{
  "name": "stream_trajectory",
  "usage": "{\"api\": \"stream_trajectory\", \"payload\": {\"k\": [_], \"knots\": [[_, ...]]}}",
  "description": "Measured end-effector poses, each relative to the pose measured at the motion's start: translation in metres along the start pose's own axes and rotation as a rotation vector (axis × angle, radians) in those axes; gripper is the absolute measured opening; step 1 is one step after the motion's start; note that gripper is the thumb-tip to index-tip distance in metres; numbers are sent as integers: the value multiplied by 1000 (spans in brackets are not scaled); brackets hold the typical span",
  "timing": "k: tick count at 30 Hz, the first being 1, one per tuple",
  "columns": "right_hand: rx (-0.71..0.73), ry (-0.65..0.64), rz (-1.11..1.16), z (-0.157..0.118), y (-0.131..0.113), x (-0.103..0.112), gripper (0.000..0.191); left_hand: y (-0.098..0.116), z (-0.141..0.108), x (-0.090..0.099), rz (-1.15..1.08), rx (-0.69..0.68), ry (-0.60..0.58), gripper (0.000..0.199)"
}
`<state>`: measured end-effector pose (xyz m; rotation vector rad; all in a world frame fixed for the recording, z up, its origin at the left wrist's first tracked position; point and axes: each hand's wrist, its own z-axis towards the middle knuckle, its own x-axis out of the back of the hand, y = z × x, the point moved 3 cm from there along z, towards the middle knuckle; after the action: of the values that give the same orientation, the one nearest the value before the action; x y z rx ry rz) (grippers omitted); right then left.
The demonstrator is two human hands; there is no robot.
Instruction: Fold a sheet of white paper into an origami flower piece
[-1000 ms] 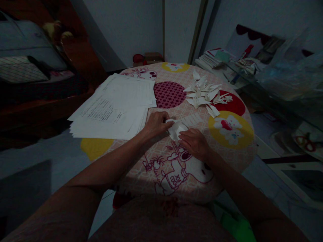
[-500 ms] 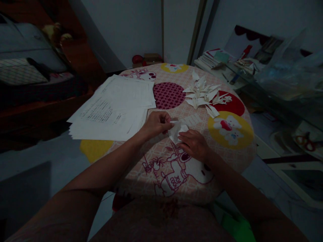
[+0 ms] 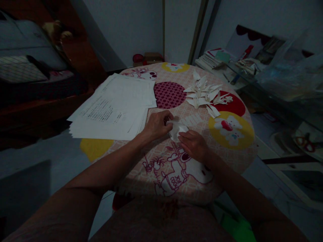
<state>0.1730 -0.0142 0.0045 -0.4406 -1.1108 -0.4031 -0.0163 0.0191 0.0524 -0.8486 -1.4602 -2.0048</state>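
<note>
White, thin, part-folded paper piece (image 3: 177,130) betw. both hands, over the round, pink-patterned, cloth-covered desk (image 3: 133,164): L hand (image 3: 158,126) has its grip pinched on the left edge, R hand (image 3: 193,144) fingers clamped on the right side. Uneven pull could prob. tear it or skew a crease. Loose white printed-paper stack (image 3: 111,114) close by L hand; bump could slide sheets. White folded-paper flowers (image 3: 202,95) beyond R hand, apart.

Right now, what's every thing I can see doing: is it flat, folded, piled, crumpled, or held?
Left hand: pinching the small paper
Small paper: creased, held by both hands
Right hand: gripping the small paper
Paper stack: piled, edges uneven
Paper shapes: pointed, clustered
Tablecloth: spread out
Plastic bag: crumpled
</note>
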Motion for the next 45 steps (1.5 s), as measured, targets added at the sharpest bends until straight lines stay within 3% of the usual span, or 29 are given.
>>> {"api": "stream_trajectory", "payload": {"k": [3, 9, 13, 18, 28, 36, 45], "knots": [[-16, -7, 32, 3, -2, -1, 16, -3, 2, -8, -45, 3, -65, 27], [-33, 17, 35, 5, -7, 1, 19, -7, 3, -5, -17, -30, -41, 34], [37, 25, -4, 3, -10, -2, 18, -3, -2, -7, -9, 24, -124, 42], [20, 15, 3, 2, -11, -6, 16, 2, -9, -16, -46, 79, -243, 55], [15, 58, 130, 1, -10, -4, 14, 1, -13, -24, -95, 128, -312, 65], [-28, 77, 253, 0, -5, -4, 9, 4, -16, -32, 4, 1, -289, 60], [-28, 88, 249, 0, -3, -2, 8, 10, -21, -39, 195, 15, -330, 62]]}}
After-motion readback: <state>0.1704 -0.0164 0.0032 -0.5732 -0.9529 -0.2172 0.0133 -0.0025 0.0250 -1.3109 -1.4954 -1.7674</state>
